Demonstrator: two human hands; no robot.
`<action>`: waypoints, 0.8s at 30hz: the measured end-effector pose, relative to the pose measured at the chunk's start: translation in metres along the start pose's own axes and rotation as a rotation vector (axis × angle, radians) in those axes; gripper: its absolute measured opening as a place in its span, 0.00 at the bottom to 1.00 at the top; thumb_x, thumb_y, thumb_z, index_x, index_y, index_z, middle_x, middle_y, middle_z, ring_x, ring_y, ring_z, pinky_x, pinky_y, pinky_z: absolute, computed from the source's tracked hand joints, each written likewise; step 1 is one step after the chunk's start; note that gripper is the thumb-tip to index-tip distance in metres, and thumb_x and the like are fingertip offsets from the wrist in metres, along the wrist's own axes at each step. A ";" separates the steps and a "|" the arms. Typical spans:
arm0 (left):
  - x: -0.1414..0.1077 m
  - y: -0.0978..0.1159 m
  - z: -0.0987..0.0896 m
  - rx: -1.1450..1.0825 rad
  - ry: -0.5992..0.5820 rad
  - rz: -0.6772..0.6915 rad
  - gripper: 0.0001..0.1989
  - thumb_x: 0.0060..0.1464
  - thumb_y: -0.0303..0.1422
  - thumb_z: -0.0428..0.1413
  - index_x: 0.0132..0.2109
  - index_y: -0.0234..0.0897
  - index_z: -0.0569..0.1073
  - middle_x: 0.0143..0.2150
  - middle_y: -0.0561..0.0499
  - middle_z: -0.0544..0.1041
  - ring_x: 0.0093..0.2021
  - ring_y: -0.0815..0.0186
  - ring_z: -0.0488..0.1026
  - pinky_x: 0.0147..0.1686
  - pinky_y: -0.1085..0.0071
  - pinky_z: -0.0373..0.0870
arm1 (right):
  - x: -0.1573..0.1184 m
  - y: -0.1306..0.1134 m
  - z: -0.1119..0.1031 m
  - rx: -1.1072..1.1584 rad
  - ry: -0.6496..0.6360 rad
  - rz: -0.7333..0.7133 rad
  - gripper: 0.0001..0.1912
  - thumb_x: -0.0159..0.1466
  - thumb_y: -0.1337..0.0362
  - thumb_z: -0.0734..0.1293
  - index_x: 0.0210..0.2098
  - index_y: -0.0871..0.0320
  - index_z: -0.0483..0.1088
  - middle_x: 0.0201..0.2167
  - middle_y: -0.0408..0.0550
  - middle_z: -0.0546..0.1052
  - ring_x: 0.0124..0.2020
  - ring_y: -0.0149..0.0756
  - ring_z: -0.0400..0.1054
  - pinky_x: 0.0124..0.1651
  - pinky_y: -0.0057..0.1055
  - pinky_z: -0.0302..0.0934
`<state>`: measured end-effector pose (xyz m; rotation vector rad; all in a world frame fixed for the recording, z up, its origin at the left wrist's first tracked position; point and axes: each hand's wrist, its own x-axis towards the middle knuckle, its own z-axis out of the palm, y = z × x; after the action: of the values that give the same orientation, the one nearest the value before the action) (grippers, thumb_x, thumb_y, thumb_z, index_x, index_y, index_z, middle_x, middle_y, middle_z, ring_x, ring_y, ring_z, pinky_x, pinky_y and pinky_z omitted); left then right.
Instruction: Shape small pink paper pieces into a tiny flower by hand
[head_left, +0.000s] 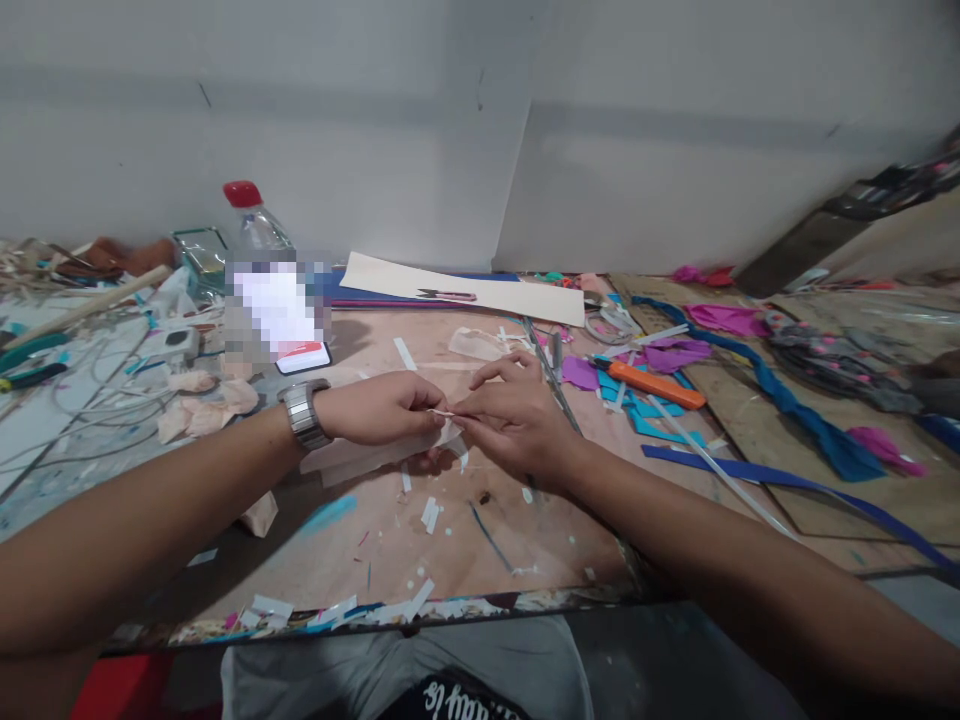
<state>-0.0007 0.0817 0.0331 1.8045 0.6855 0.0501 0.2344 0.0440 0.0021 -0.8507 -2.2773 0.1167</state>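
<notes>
A pale, thin, translucent strip of sheet material (352, 457) lies under and between my hands, low over the worktable. My left hand (382, 408), with a metal watch (305, 415) at its wrist, is closed on the strip, thumb on top and fingertips partly below. From the right, my right hand (517, 415) pinches the strip's narrow edge between thumb and forefinger, with its other fingers loosely bent. The fingertips of both hands nearly meet at a thin, whitish folded edge. Whether that edge is rolled or only folded I cannot tell.
A lit phone (304, 355) leans before a red-capped bottle (259, 220). Behind my hands, thread snips (446, 295) lie on a cream sheet (517, 297). An orange cutter (656, 384), blue strips (780, 375) and scraps lie right. Green-handled pliers (34, 355) and cables are left.
</notes>
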 end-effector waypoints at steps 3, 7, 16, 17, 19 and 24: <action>0.000 -0.001 0.003 -0.249 -0.079 -0.039 0.07 0.65 0.34 0.53 0.41 0.35 0.73 0.35 0.47 0.81 0.33 0.65 0.79 0.36 0.69 0.74 | 0.000 -0.001 -0.001 -0.026 0.024 -0.033 0.05 0.69 0.63 0.71 0.39 0.49 0.82 0.33 0.42 0.84 0.46 0.41 0.74 0.60 0.49 0.49; 0.000 -0.002 0.004 -0.347 -0.083 -0.061 0.06 0.63 0.33 0.56 0.42 0.35 0.75 0.35 0.47 0.81 0.34 0.65 0.80 0.39 0.68 0.76 | 0.000 -0.002 -0.001 -0.049 0.017 -0.055 0.06 0.69 0.65 0.71 0.39 0.48 0.81 0.31 0.39 0.84 0.47 0.41 0.74 0.62 0.49 0.47; 0.002 -0.004 0.005 -0.282 0.008 -0.011 0.16 0.67 0.45 0.55 0.37 0.37 0.69 0.31 0.50 0.81 0.30 0.66 0.79 0.38 0.69 0.75 | 0.002 -0.002 -0.003 -0.056 0.003 -0.023 0.07 0.71 0.62 0.69 0.40 0.49 0.81 0.33 0.41 0.84 0.46 0.40 0.74 0.62 0.49 0.47; 0.002 -0.004 0.004 -0.240 0.028 -0.004 0.15 0.67 0.44 0.54 0.36 0.37 0.69 0.30 0.51 0.80 0.30 0.66 0.78 0.37 0.69 0.74 | 0.002 -0.002 -0.004 -0.054 -0.001 -0.017 0.07 0.71 0.61 0.69 0.40 0.50 0.81 0.33 0.41 0.84 0.46 0.40 0.74 0.62 0.49 0.47; 0.002 -0.004 0.004 -0.137 0.066 0.018 0.15 0.68 0.43 0.52 0.37 0.36 0.71 0.30 0.51 0.81 0.30 0.67 0.77 0.35 0.71 0.72 | 0.002 -0.002 -0.004 -0.058 -0.010 -0.007 0.08 0.71 0.60 0.69 0.39 0.50 0.81 0.34 0.42 0.83 0.46 0.41 0.74 0.63 0.49 0.47; 0.002 0.000 0.003 0.146 0.161 0.051 0.17 0.68 0.42 0.51 0.35 0.35 0.74 0.31 0.50 0.82 0.30 0.67 0.76 0.33 0.73 0.68 | 0.002 -0.003 -0.003 -0.058 -0.017 0.025 0.08 0.71 0.60 0.69 0.38 0.50 0.82 0.35 0.44 0.84 0.47 0.42 0.73 0.62 0.50 0.47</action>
<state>0.0013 0.0803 0.0314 1.9739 0.7735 0.1852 0.2335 0.0429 0.0063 -0.9113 -2.2961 0.0701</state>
